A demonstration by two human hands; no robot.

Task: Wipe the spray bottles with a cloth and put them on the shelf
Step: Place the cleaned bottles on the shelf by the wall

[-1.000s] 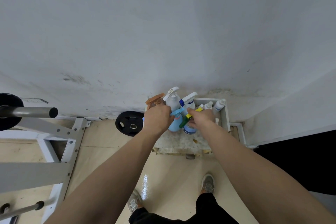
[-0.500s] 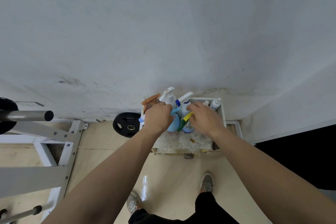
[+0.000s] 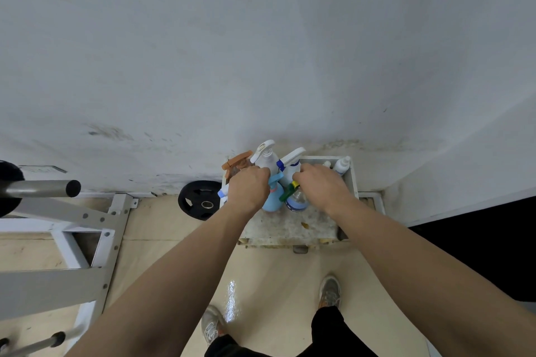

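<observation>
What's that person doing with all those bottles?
Two bare hands reach down among plastic spray bottles standing on a low white shelf. The left hand is curled beside the light blue spray bottle. The right hand is over the clear bottle with a green and yellow trigger. What each hand holds is hidden. No cloth shows.

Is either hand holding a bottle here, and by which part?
Cannot be told. The left hand curls over the spray head of the light blue bottle; the right hand sits over the top of the green-trigger bottle. Hand backs hide each grip.
</observation>
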